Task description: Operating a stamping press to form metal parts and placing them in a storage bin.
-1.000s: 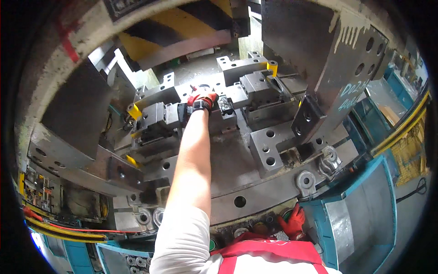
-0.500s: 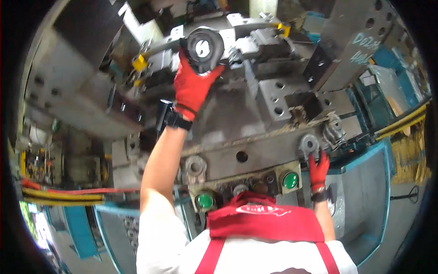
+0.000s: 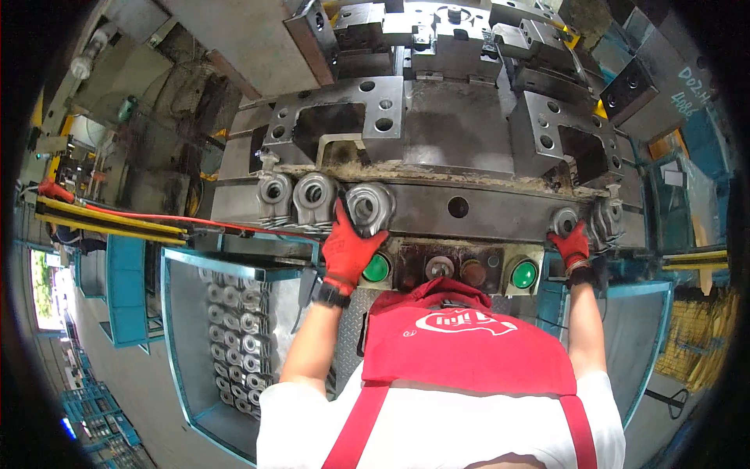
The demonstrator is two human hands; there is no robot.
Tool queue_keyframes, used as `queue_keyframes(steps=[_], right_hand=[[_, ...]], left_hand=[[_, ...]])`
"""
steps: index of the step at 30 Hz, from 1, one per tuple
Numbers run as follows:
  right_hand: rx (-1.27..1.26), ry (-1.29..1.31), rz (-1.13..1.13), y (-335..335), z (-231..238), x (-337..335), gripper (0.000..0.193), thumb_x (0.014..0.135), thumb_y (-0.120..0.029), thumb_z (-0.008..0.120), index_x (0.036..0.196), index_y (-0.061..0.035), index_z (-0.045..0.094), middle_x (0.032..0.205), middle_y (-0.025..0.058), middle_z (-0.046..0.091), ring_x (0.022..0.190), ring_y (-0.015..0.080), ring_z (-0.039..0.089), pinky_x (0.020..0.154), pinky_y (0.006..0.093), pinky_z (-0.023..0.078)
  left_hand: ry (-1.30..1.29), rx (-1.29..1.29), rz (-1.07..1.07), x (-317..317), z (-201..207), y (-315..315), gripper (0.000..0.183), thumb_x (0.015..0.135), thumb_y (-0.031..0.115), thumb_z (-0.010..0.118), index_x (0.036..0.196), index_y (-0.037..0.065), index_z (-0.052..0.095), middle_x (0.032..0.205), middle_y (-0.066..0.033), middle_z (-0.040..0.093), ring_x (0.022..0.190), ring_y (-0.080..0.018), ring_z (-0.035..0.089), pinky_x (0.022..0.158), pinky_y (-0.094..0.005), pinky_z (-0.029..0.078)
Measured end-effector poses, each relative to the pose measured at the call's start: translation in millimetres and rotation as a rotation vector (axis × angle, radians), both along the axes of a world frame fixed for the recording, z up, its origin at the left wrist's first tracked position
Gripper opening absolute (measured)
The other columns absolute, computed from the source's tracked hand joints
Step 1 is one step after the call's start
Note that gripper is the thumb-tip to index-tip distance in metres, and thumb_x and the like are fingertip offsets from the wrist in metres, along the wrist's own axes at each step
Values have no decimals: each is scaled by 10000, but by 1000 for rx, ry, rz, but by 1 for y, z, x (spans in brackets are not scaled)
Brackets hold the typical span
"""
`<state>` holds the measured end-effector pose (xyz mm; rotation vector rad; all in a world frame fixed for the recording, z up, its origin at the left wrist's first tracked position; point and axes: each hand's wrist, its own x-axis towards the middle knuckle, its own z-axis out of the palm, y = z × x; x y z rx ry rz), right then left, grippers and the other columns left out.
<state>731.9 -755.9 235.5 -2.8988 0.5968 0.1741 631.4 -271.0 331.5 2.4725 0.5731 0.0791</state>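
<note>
Grey metal rings (image 3: 383,203) sit in both gloved hands (image 3: 345,248).

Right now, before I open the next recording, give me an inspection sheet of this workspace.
Surface: steel ledge with a round hole.
Work pieces: larger ring part at the left hand, smaller-looking ring part at the right hand; two more ring parts further left.
Clutter: brownish grime along the ledge's back edge.
Left hand: red-gloved, thumb and fingers around its part's near side.
Right hand: red-gloved, fingers touching its part; grip unclear.
Cables: red line at left.
Surroundings: green buttons below the ledge; left teal bin holding rows of metal parts.
</note>
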Motion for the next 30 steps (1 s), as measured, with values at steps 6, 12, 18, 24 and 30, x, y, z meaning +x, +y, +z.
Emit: queue_keyframes(steps=[6,12,18,24,30], right_hand=[[249,-210,14,-33,-29,-4,1077,592,-481,748,1383,-6,194,1138,270,533,1014,327,567,858,416,441],[1093,-129,-36,54,91,-51,891,664,-92,754,1381,-14,232,1190,132,508,1041,171,505,899,293,403],[1258,-279,359,148,197,-47,867,655,-120,746,1369,-16,265,1234,146,479,1085,174,483,921,287,381],[756,-516,662,220,253,66,897,634,-288,747,1330,34,282,1133,218,529,1060,287,527,897,337,408],[194,-450,470,271,275,213,1054,618,-580,640,1355,51,230,1145,273,527,1101,354,506,923,368,397]], left_hand=[[179,191,-51,35,-32,-14,1070,610,474,707,1395,31,131,1067,-253,527,947,-382,559,793,-426,452],[167,225,-26,39,-61,-8,1052,604,504,684,1400,60,158,1022,-235,513,923,-379,542,786,-428,444],[-37,204,-76,25,-40,-9,931,670,490,654,1350,2,245,1131,-302,469,1050,-422,481,885,-440,406],[-457,-50,-129,-9,-28,0,759,736,284,671,1301,-69,306,1253,-293,421,1160,-400,425,978,-410,343],[-503,-342,38,-28,-18,11,637,757,164,632,1286,-58,353,1215,-253,486,1140,-360,472,984,-394,337]])
